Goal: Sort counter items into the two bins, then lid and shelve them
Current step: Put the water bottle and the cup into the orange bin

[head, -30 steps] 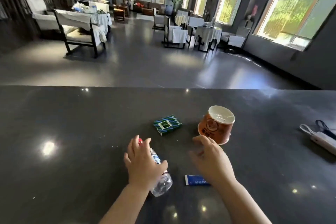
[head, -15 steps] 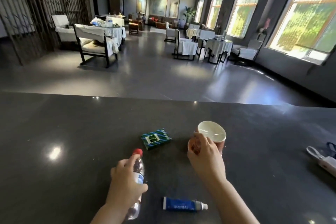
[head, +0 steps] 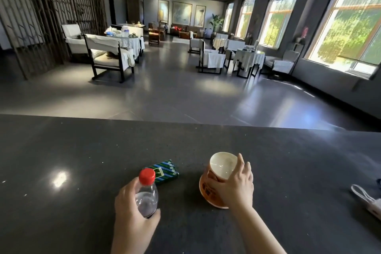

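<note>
1. Our right hand (head: pixel 237 185) wraps around the orange cup (head: pixel 214 187), in the middle of the counter (head: pixel 61 150). It looks light and easy to squash, so we hold its sides softly.
2. Our left hand (head: pixel 132 212) grips the clear bottle (head: pixel 147 200) beside it. It may be slippery.
3. We see no bins.

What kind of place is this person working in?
Most likely a restaurant or hotel lounge. Beyond the dark counter stand cloth-covered tables with chairs, sofas along the far wall under framed paintings, and tall windows on the right.
</note>
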